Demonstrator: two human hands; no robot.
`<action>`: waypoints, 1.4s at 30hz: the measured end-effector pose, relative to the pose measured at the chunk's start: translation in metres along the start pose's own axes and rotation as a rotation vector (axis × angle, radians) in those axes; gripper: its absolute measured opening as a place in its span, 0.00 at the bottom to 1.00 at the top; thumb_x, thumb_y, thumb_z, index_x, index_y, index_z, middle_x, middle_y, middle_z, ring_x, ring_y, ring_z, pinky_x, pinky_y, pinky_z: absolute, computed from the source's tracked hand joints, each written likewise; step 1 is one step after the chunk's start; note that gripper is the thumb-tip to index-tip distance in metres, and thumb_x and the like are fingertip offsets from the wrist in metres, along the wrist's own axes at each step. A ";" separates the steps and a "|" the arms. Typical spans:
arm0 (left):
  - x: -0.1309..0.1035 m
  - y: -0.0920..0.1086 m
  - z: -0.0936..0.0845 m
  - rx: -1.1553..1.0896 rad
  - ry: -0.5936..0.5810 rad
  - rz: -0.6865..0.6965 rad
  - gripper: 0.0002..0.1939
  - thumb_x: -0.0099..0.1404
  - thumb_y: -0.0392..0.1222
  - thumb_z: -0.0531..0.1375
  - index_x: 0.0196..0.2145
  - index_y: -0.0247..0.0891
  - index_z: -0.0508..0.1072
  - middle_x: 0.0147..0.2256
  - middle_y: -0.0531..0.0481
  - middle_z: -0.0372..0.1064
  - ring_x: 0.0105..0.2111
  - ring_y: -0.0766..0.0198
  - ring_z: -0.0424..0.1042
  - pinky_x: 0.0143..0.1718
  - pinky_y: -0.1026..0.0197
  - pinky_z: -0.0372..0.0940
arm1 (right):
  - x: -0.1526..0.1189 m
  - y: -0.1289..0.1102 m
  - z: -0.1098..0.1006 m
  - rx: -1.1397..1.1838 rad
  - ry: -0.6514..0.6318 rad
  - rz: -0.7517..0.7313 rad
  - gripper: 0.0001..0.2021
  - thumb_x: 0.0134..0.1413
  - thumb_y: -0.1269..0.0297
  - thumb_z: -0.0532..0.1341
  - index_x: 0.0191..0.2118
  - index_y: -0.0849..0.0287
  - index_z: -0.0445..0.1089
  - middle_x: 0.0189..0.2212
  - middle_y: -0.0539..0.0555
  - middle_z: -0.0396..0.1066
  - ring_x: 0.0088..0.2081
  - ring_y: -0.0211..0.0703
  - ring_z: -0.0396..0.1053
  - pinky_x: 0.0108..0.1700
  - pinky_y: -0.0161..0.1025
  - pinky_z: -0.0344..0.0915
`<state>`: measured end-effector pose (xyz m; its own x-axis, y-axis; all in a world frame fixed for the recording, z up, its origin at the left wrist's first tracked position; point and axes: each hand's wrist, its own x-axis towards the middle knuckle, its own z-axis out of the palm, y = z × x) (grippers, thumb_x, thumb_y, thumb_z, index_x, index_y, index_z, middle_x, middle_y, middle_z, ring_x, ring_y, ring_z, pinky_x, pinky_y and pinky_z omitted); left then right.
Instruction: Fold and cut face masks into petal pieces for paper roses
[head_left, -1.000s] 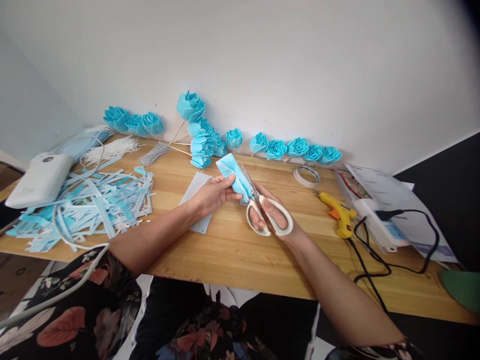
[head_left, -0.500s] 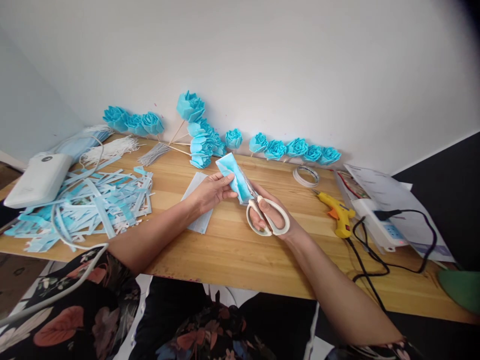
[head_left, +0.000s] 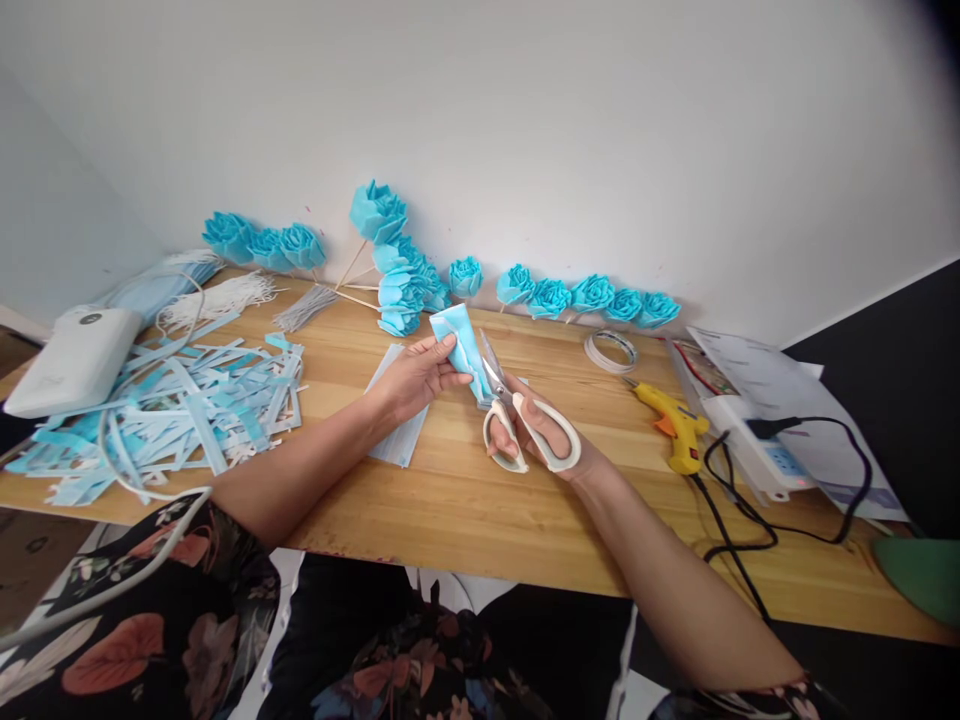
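Observation:
My left hand [head_left: 420, 378] pinches a folded light blue piece of fabric [head_left: 460, 345] between thumb and fingers, over the middle of the wooden table [head_left: 450, 510]. In my right hand [head_left: 536, 420] are scissors [head_left: 551, 440] with cream handles, thumb and fingers through the loops. The blades are parted, with the blue piece at or between them; the exact contact is hard to make out. Under my left hand lies a flat pale blue sheet [head_left: 405, 440], partly covered by the hand and wrist.
Blue fabric flowers [head_left: 379, 212] on sticks line the wall. Cut strips [head_left: 217, 390] and a white power bank [head_left: 79, 360] are at left. Tape rolls [head_left: 611, 352], a yellow glue gun [head_left: 679, 430], a power strip [head_left: 757, 450] and black cables [head_left: 731, 520] lie at right.
The scissors have opened wider, their handles spreading apart. My left hand has shifted slightly left on the blue piece, which looks narrower or more folded now.

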<state>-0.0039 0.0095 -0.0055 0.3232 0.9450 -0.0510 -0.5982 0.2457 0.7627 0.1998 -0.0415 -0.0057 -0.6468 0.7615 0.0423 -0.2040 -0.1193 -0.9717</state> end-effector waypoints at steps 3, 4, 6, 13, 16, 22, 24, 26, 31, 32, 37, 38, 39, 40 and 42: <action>0.000 0.002 0.000 -0.005 0.023 0.007 0.08 0.64 0.40 0.64 0.33 0.31 0.74 0.29 0.48 0.77 0.28 0.66 0.77 0.32 0.65 0.74 | 0.000 0.001 0.000 -0.011 -0.018 0.001 0.35 0.62 0.42 0.54 0.68 0.56 0.50 0.20 0.45 0.63 0.21 0.37 0.58 0.36 0.43 0.69; 0.000 0.003 0.001 -0.005 0.035 0.009 0.07 0.65 0.40 0.63 0.33 0.32 0.74 0.29 0.49 0.77 0.28 0.67 0.77 0.32 0.65 0.74 | 0.000 0.001 0.000 -0.011 -0.023 -0.001 0.35 0.62 0.42 0.54 0.68 0.56 0.50 0.21 0.45 0.63 0.21 0.36 0.58 0.36 0.43 0.68; 0.000 0.004 0.002 -0.001 0.057 0.007 0.08 0.65 0.40 0.63 0.32 0.32 0.74 0.29 0.49 0.76 0.28 0.67 0.76 0.32 0.65 0.74 | 0.000 0.001 0.000 -0.011 -0.025 -0.003 0.34 0.62 0.42 0.54 0.67 0.55 0.50 0.21 0.45 0.64 0.21 0.36 0.58 0.36 0.43 0.68; -0.004 0.001 0.006 0.065 0.027 -0.069 0.08 0.65 0.40 0.63 0.33 0.30 0.75 0.29 0.46 0.77 0.29 0.65 0.77 0.32 0.64 0.73 | 0.000 0.003 -0.002 0.008 -0.035 -0.036 0.32 0.63 0.44 0.53 0.66 0.57 0.52 0.21 0.46 0.64 0.22 0.36 0.59 0.36 0.43 0.69; -0.005 -0.001 0.007 0.083 0.016 -0.072 0.09 0.65 0.41 0.63 0.33 0.30 0.75 0.30 0.45 0.77 0.29 0.65 0.77 0.32 0.64 0.74 | 0.000 0.003 -0.003 0.011 -0.041 -0.030 0.30 0.64 0.45 0.52 0.66 0.56 0.53 0.21 0.46 0.64 0.22 0.36 0.60 0.36 0.42 0.70; -0.005 0.000 0.007 0.049 0.017 -0.048 0.09 0.65 0.41 0.64 0.33 0.31 0.75 0.30 0.46 0.77 0.29 0.65 0.77 0.32 0.64 0.74 | 0.001 0.003 -0.003 0.000 -0.020 -0.023 0.32 0.63 0.43 0.54 0.66 0.56 0.53 0.22 0.46 0.65 0.21 0.36 0.60 0.35 0.43 0.70; -0.005 -0.001 0.007 0.056 0.004 -0.059 0.09 0.65 0.41 0.64 0.33 0.30 0.75 0.30 0.45 0.77 0.29 0.65 0.77 0.32 0.64 0.74 | 0.001 0.003 -0.003 -0.004 -0.010 -0.018 0.32 0.62 0.42 0.54 0.65 0.56 0.54 0.21 0.46 0.65 0.22 0.36 0.60 0.35 0.43 0.70; -0.006 -0.002 0.008 0.065 -0.012 -0.082 0.09 0.65 0.41 0.63 0.33 0.30 0.75 0.30 0.45 0.77 0.29 0.65 0.77 0.32 0.64 0.74 | 0.001 0.003 -0.003 0.001 -0.003 -0.020 0.32 0.62 0.43 0.54 0.65 0.56 0.54 0.21 0.46 0.65 0.22 0.36 0.60 0.35 0.43 0.70; -0.007 -0.004 0.010 0.063 -0.018 -0.118 0.09 0.65 0.40 0.63 0.33 0.29 0.75 0.29 0.44 0.76 0.28 0.65 0.77 0.32 0.63 0.74 | 0.001 0.001 -0.002 0.009 -0.011 -0.024 0.32 0.63 0.44 0.54 0.66 0.56 0.52 0.23 0.47 0.67 0.22 0.36 0.61 0.34 0.41 0.70; -0.007 -0.004 0.010 0.063 -0.018 -0.121 0.09 0.65 0.41 0.63 0.33 0.29 0.75 0.29 0.45 0.76 0.28 0.65 0.77 0.32 0.63 0.74 | 0.001 0.001 -0.002 0.006 -0.009 -0.022 0.33 0.62 0.43 0.55 0.66 0.56 0.52 0.23 0.47 0.67 0.22 0.36 0.61 0.33 0.41 0.69; -0.007 -0.004 0.009 0.066 -0.025 -0.124 0.10 0.64 0.41 0.64 0.34 0.29 0.75 0.30 0.45 0.76 0.28 0.65 0.77 0.32 0.63 0.74 | 0.002 0.001 -0.001 0.001 0.013 -0.022 0.32 0.62 0.43 0.54 0.64 0.57 0.55 0.21 0.46 0.65 0.21 0.36 0.61 0.33 0.41 0.70; -0.007 -0.004 0.009 0.067 -0.030 -0.126 0.10 0.64 0.42 0.64 0.34 0.29 0.75 0.29 0.44 0.76 0.28 0.65 0.77 0.33 0.63 0.74 | 0.002 0.002 -0.002 0.001 0.011 -0.026 0.32 0.62 0.43 0.54 0.64 0.58 0.55 0.22 0.46 0.66 0.21 0.36 0.60 0.34 0.41 0.70; -0.007 -0.005 0.009 0.067 -0.035 -0.128 0.10 0.64 0.42 0.64 0.33 0.29 0.75 0.29 0.44 0.76 0.28 0.65 0.77 0.33 0.63 0.74 | 0.002 0.002 -0.002 0.000 0.007 -0.031 0.32 0.62 0.43 0.54 0.64 0.58 0.55 0.22 0.47 0.67 0.21 0.36 0.60 0.34 0.42 0.70; -0.007 -0.005 0.008 0.065 -0.039 -0.129 0.10 0.64 0.42 0.64 0.33 0.29 0.75 0.29 0.44 0.76 0.29 0.64 0.77 0.33 0.63 0.74 | 0.002 0.003 -0.002 0.000 0.003 -0.037 0.31 0.63 0.44 0.54 0.64 0.57 0.55 0.23 0.47 0.67 0.21 0.36 0.60 0.34 0.42 0.70; -0.007 -0.006 0.008 0.062 -0.042 -0.130 0.10 0.64 0.42 0.64 0.33 0.29 0.75 0.29 0.45 0.76 0.29 0.64 0.77 0.33 0.63 0.74 | 0.002 0.003 -0.002 -0.005 0.003 -0.043 0.30 0.63 0.45 0.54 0.64 0.57 0.54 0.24 0.48 0.68 0.22 0.36 0.61 0.33 0.41 0.70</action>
<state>0.0036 -0.0002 -0.0044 0.4259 0.8960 -0.1261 -0.5030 0.3503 0.7901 0.1999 -0.0392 -0.0086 -0.6352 0.7678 0.0834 -0.2282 -0.0834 -0.9700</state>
